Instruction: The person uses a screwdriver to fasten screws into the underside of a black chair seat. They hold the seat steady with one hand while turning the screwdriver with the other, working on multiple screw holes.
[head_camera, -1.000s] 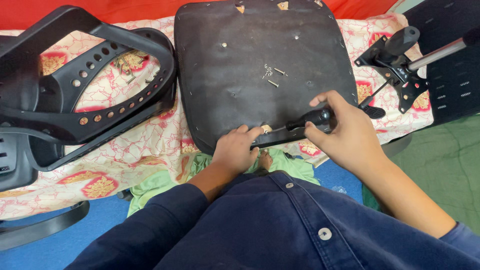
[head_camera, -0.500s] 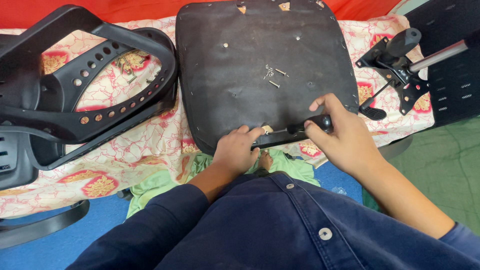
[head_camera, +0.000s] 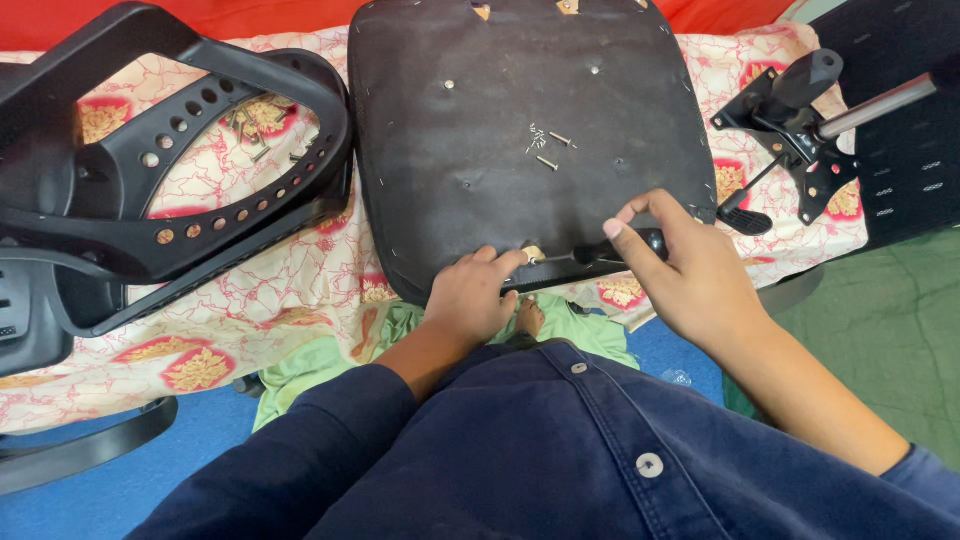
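Patterned cloth (head_camera: 300, 300), cream with red and gold flowers, covers the surface under my hands, with blue floor (head_camera: 150, 460) below it and a green mat (head_camera: 880, 340) off beyond my right wrist. A red strip of fabric (head_camera: 250, 15) runs along the far edge.

I see my right hand (head_camera: 690, 275) closed around the black handle of a screwdriver (head_camera: 600, 252), fingers wrapped over it, the forefinger lifted a little. The shaft points toward my left fingertips. My left hand (head_camera: 470, 295) is curled with its fingers pinched at the tool's tip, right at the near edge of the dark seat base (head_camera: 520, 100), which lies flat just past both sets of fingers. Whether the left fingers grip a screw there I cannot tell.

Loose screws (head_camera: 545, 148) sit on the seat base, well beyond my fingertips. A black perforated chair back frame (head_camera: 170, 190) lies out past my left hand, and a metal tilt mechanism (head_camera: 800, 140) with a grey rod rests beyond my right knuckles.

Against the frame from half a second ago, my right hand has slid a little nearer my body along the handle and the screwdriver lies flatter; the left hand has stayed at the tip.
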